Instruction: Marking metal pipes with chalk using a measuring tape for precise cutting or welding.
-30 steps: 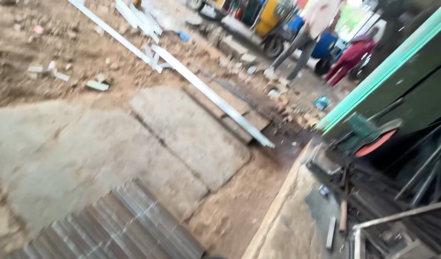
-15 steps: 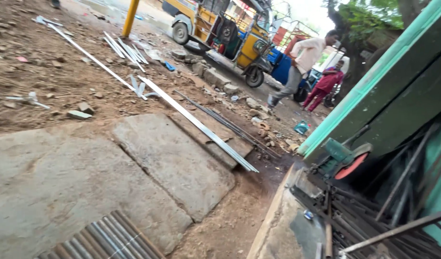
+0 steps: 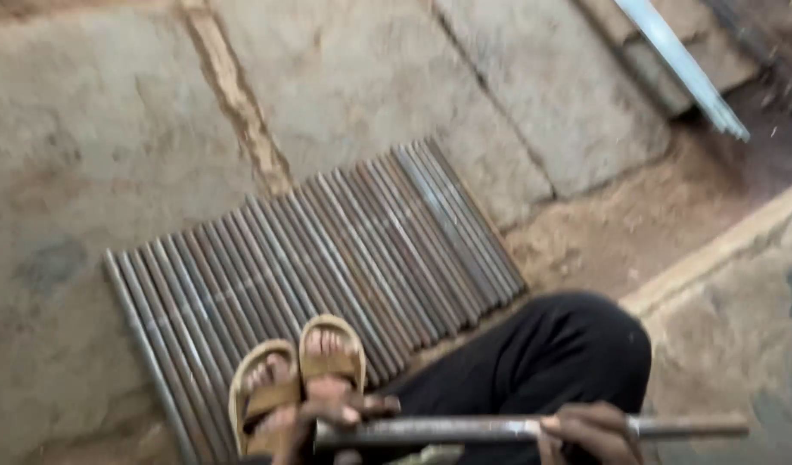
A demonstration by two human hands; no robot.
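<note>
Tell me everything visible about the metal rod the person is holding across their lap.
The metal rod is a long, thin, round bar, grey-brown and dull, seemingly steel with some rust. It lies nearly level across the bottom of the view, above the dark trousers. The left hand wraps around its left end, and the right hand grips it further along, leaving the right end sticking out free. Blur hides its surface detail. It looks like the rods in the row of rods on the ground.
</note>
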